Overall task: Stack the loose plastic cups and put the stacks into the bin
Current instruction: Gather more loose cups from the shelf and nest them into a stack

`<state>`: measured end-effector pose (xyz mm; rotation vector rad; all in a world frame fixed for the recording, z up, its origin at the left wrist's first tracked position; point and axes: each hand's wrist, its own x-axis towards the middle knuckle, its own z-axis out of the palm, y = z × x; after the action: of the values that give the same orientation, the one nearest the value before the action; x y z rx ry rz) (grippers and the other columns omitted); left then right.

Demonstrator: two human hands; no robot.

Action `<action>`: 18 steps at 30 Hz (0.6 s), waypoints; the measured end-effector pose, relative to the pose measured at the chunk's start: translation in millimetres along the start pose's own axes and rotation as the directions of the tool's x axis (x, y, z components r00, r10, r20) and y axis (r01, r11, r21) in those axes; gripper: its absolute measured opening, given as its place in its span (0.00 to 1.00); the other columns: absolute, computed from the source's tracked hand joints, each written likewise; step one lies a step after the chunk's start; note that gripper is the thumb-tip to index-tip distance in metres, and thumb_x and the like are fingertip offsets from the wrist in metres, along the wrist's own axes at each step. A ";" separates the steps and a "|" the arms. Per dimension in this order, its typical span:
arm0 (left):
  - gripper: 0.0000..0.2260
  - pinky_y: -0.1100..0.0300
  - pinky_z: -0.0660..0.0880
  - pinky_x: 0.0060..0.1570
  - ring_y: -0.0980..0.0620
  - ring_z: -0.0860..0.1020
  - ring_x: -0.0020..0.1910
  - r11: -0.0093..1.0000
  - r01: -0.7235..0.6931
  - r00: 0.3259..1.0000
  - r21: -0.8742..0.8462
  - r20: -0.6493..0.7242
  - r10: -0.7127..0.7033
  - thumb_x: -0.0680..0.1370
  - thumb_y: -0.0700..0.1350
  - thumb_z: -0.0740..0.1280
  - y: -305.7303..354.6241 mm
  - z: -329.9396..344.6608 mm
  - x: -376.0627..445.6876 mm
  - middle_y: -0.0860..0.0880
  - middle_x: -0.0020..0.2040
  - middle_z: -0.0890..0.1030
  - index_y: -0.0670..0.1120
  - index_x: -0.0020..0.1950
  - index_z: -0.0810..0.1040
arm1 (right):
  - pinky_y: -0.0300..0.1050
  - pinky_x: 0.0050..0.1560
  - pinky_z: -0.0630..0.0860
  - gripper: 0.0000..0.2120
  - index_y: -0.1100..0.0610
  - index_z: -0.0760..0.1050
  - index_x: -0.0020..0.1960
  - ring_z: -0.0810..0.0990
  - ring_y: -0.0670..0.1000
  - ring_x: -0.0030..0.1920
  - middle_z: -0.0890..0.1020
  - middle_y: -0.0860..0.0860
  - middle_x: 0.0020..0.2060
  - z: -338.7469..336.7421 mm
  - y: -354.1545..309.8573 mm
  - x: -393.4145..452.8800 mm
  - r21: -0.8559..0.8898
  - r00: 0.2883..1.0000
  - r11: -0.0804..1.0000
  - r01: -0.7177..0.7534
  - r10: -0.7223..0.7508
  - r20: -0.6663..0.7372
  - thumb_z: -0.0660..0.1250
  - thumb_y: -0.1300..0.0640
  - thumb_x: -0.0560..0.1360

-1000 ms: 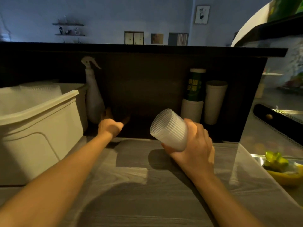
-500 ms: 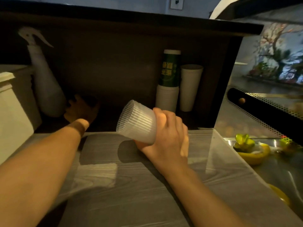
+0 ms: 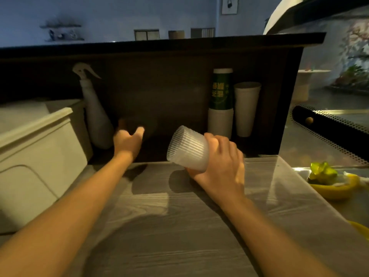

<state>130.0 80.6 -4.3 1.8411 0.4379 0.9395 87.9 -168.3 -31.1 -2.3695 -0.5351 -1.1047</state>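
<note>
Bin [image 3: 40, 156]: a cream plastic tub at the far left of the counter, left of the left hand and nearer the camera than it; only its near wall and rim show.
Spray bottle [image 3: 95, 116]: white, upright, just left of the left hand and a little beyond it, in the dark recess under the shelf.
Left hand [image 3: 127, 141]: stretched forward into the recess, thumb raised and apart from the fingers. The fingers reach round something dark and blurred; whether they grip it, I cannot tell.
Counter [image 3: 159, 226]: grey wood-grain top beneath both forearms.
Plastic cup [image 3: 187, 148]: clear, ribbed, tilted with its mouth up and to the left, between the two hands and above the counter. It looks like one cup; whether more are nested inside cannot be told.
Right hand [image 3: 219, 162]: fingers and thumb wrapped round the base end of the plastic cup, holding it clear of the counter.
Paper cups [image 3: 246, 108]: a white stack topped by a green printed one, and a tall white cup beside it, upright beyond the right hand at the back of the recess.
Lemon peel [image 3: 331, 184]: yellow and green scraps in a metal tray, well to the right of the right hand.
</note>
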 end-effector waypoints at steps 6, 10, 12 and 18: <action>0.24 0.54 0.80 0.47 0.47 0.79 0.58 0.970 -0.038 0.971 -0.239 0.220 0.093 0.74 0.56 0.64 39.8 -43.2 -45.3 0.45 0.63 0.76 0.49 0.68 0.71 | 0.57 0.59 0.72 0.44 0.52 0.64 0.68 0.74 0.57 0.58 0.74 0.53 0.58 -4.3 -1.0 -1.1 0.019 1.000 1.000 -0.007 0.007 0.006 0.79 0.41 0.59; 0.24 0.55 0.79 0.47 0.49 0.78 0.59 0.956 -0.077 0.927 -0.283 0.332 0.173 0.74 0.55 0.62 63.3 -66.4 -80.2 0.47 0.62 0.77 0.51 0.69 0.72 | 0.58 0.59 0.71 0.43 0.53 0.65 0.68 0.73 0.57 0.59 0.74 0.54 0.59 -9.8 -0.8 -5.4 0.071 1.000 0.997 0.000 0.000 -0.009 0.78 0.40 0.61; 0.25 0.55 0.80 0.46 0.52 0.78 0.59 0.959 -0.101 0.907 -0.263 0.373 0.198 0.74 0.55 0.62 69.5 -74.0 -95.5 0.50 0.62 0.77 0.54 0.71 0.70 | 0.59 0.60 0.71 0.44 0.52 0.63 0.69 0.73 0.58 0.59 0.74 0.54 0.60 -11.0 -2.5 -7.6 0.106 1.000 0.994 0.012 -0.012 -0.001 0.79 0.41 0.61; 0.27 0.69 0.75 0.47 0.57 0.79 0.57 0.944 -0.313 0.843 -0.108 0.426 0.328 0.75 0.56 0.63 74.0 -79.6 -121.9 0.54 0.62 0.76 0.59 0.75 0.67 | 0.57 0.59 0.73 0.43 0.53 0.64 0.70 0.72 0.55 0.60 0.73 0.53 0.60 -11.3 -6.7 -13.4 0.140 0.996 0.986 0.089 -0.091 0.009 0.77 0.40 0.62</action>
<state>-16.2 15.8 28.5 2.0591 -0.1738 0.7035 69.5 -171.2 -33.6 -2.2541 -0.7073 -1.0527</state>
